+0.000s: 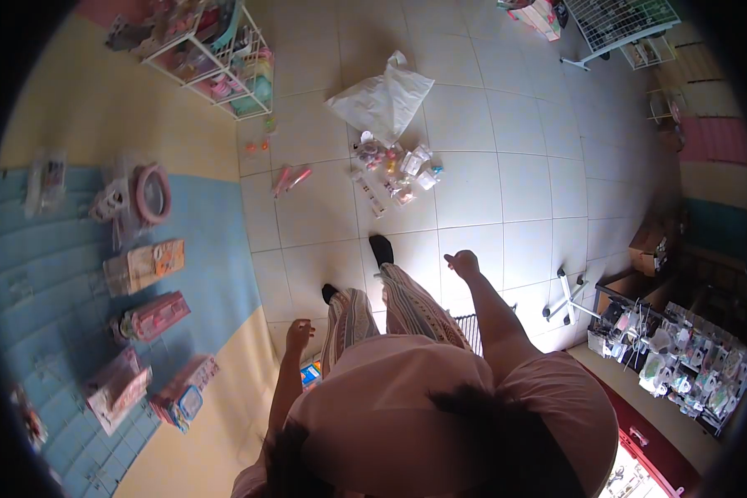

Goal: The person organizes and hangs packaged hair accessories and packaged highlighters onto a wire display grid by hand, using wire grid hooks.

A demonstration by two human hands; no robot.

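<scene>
My left hand [300,333] hangs beside my left leg, its fingers loosely bent and a little apart, with nothing visible in it. My right hand [463,264] is out in front of my right side, above the tiles, its fingers curled in and one digit sticking out; no object shows in it. Ahead of my feet, a pile of small packaged items [390,166] lies on the floor. Just beyond it is a crumpled white plastic bag [386,100]. Two pink stick-like things [290,180] lie to the left of the pile. Neither hand touches any of these.
On the left, packaged goods [145,266] hang on a blue wall panel [216,249]. A white wire rack [249,83] stands ahead on the left. To the right are a wheeled chair base [566,300], a cardboard box [651,249] and a display of small packets [681,357].
</scene>
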